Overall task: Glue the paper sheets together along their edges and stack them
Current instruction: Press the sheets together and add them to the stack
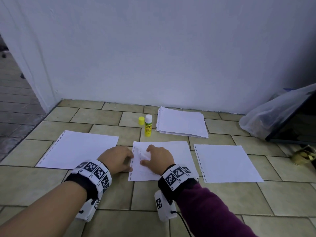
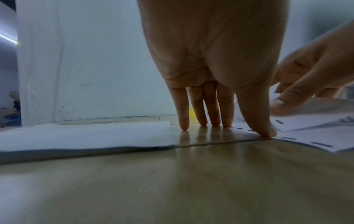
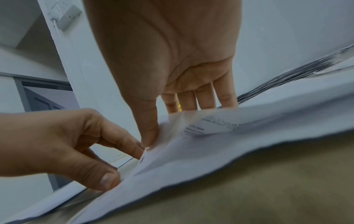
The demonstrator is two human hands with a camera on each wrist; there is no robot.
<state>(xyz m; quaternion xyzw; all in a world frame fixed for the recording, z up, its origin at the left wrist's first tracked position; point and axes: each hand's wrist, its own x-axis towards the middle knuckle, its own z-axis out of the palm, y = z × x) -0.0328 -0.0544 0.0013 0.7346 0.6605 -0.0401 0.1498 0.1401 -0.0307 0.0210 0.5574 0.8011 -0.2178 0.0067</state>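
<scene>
**A:** What could go wrong here?

**B:** My guess: the centre paper pair (image 1: 171, 156), two punched sheets overlapped on the tiled floor (image 1: 51, 182) between two single sheets, could bond crooked. The upper sheet's punched edge is lifted, so if either hand slips, the edges may shift out of line or the paper may crease.

**A:** And the hands?

**B:** The left hand (image 1: 116, 158) is nearly flat, fingers straight, fingertips (image 2: 226, 121) touching floor and the sheet's left margin; it holds nothing. The right hand (image 1: 159, 157) curls, thumb and fingers pinching the raised sheet.

**A:** The glue?

**B:** An uncapped glue stick (image 1: 148, 125) stands behind, its yellow cap (image 1: 141, 120) just beside it, next to the finished paper stack (image 1: 183, 122).
</scene>
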